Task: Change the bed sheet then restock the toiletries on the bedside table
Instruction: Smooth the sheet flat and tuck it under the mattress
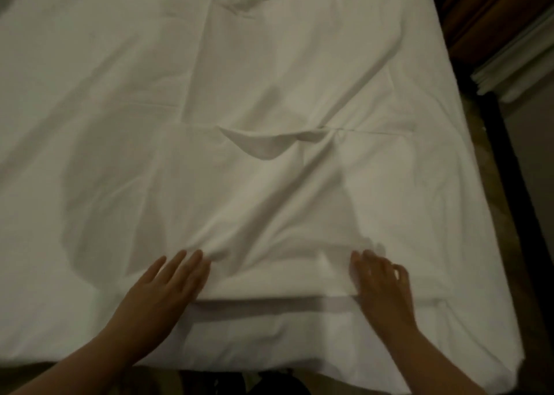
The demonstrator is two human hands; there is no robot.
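From the head camera, a white bed sheet (239,95) is lying spread across the bed, covering nearly the whole frame and creased in long folds, with a small raised pucker near the middle. At the near edge a folded-over band of the sheet is sitting between the two hands. The left hand (162,289) is lying flat on the cloth, fingers straight and close together, pressing down just left of that fold. The right hand (380,280) is resting at the fold's right end, its fingers loosely bent over the fabric; it is blurred, so I cannot tell whether it is pinching the cloth or only touching it. Off the right side of the bed, a stack of white folded linen (515,62) is sitting against dark wood furniture (491,5).
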